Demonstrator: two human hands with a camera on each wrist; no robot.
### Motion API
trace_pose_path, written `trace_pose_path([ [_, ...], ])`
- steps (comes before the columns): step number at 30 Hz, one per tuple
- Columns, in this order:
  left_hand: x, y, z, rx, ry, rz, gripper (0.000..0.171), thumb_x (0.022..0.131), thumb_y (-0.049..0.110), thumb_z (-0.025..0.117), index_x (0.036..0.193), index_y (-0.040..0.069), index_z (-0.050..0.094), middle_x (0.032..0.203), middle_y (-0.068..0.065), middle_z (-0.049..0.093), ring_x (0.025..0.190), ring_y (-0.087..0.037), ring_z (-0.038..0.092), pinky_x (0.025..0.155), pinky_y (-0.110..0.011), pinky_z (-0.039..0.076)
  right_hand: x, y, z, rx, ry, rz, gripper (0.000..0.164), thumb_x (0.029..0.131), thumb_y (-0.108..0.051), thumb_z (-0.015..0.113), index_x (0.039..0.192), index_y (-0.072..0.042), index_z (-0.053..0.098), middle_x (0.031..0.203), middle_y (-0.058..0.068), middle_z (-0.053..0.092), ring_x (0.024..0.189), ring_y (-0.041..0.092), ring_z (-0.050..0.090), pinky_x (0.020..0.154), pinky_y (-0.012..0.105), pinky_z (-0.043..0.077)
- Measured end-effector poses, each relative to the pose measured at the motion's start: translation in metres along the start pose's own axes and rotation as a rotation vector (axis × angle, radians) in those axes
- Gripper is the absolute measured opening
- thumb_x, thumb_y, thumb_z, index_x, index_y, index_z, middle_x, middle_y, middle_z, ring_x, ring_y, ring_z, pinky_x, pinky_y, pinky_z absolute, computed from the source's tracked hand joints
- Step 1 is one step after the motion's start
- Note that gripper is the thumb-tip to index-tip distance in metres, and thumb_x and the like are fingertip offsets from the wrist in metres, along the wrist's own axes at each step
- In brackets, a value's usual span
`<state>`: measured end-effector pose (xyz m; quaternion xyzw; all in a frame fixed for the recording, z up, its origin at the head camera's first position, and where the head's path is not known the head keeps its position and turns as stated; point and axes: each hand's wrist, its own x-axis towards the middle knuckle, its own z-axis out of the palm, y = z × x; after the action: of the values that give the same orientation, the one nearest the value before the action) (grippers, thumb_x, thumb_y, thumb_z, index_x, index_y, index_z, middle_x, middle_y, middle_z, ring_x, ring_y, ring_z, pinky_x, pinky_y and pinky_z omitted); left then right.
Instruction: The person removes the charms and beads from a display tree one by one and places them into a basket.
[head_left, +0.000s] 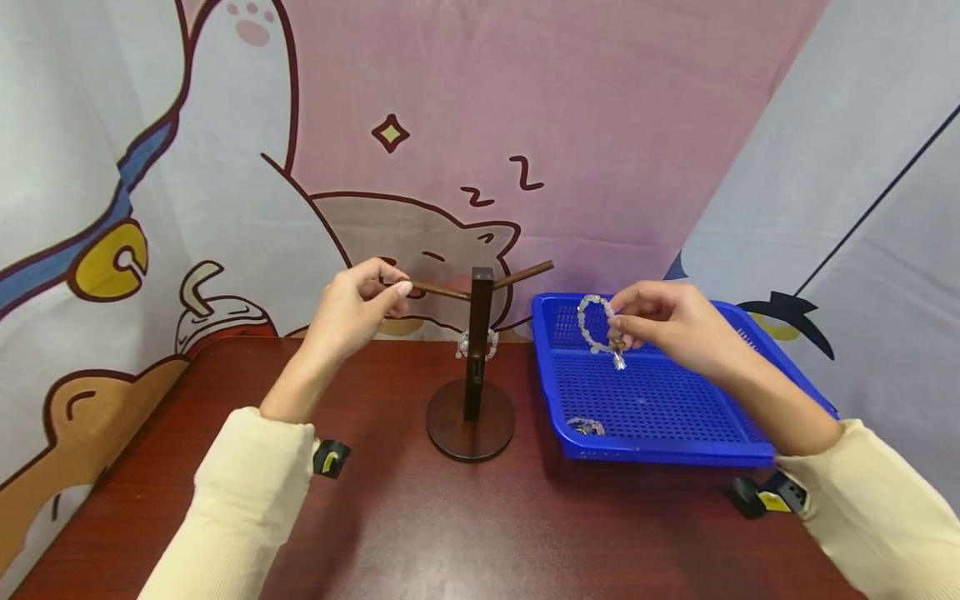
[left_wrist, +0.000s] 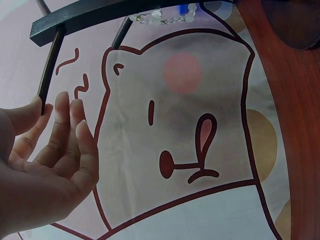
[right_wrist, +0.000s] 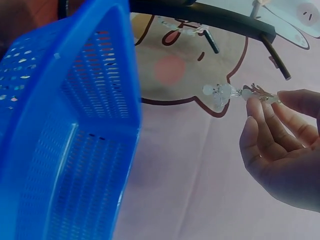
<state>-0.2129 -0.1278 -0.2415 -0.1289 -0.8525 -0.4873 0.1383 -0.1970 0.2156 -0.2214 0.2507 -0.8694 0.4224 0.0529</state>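
A dark wooden display stand has a round base and an upright post with rods near its top. My left hand pinches the tip of the left rod between thumb and index finger; the left wrist view shows the other fingers loosely bent. To the right of the stand, my right hand holds a pale beaded bracelet with a dangling charm, pinched by thumb and fingertips above the basket. Another beaded bracelet hangs lower on the stand, partly hidden behind the post.
A blue plastic basket stands on the right of the reddish-brown table. In its near left corner lies another bracelet. A cartoon-print cloth hangs behind the table.
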Motion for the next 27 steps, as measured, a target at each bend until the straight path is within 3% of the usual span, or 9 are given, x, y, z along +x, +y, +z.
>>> trace_pose_path([
  [10,0.0,0.0,0.0,-0.008,-0.002,-0.006,0.014,0.091,0.015,0.058,0.096,0.003,0.062,0.079,-0.015,0.066,0.076,-0.022,0.063,0.07,-0.031,0.046,-0.014,0.012,-0.001,-0.054,-0.057,0.074,0.012,0.09,-0.007,0.057,0.098,0.001,0.06,0.075,0.006,0.063,0.066,0.016,0.058,0.061,0.027,0.049],
  [16,0.001,-0.001,0.0,0.001,-0.004,0.002,0.015,0.091,0.017,0.058,0.096,0.004,0.062,0.076,-0.008,0.066,0.075,-0.021,0.063,0.07,-0.031,0.047,-0.023,0.023,0.0,-0.05,-0.102,0.09,0.01,0.089,-0.007,0.058,0.097,0.001,0.06,0.076,0.008,0.064,0.066,0.016,0.06,0.061,0.028,0.05],
  [27,0.0,-0.001,0.0,0.001,-0.009,-0.003,0.016,0.091,0.017,0.058,0.098,0.004,0.061,0.076,-0.009,0.066,0.076,-0.022,0.063,0.07,-0.032,0.046,-0.043,0.048,0.002,-0.043,-0.175,0.169,0.009,0.09,-0.007,0.057,0.095,-0.001,0.061,0.077,0.007,0.063,0.068,0.018,0.061,0.06,0.03,0.05],
])
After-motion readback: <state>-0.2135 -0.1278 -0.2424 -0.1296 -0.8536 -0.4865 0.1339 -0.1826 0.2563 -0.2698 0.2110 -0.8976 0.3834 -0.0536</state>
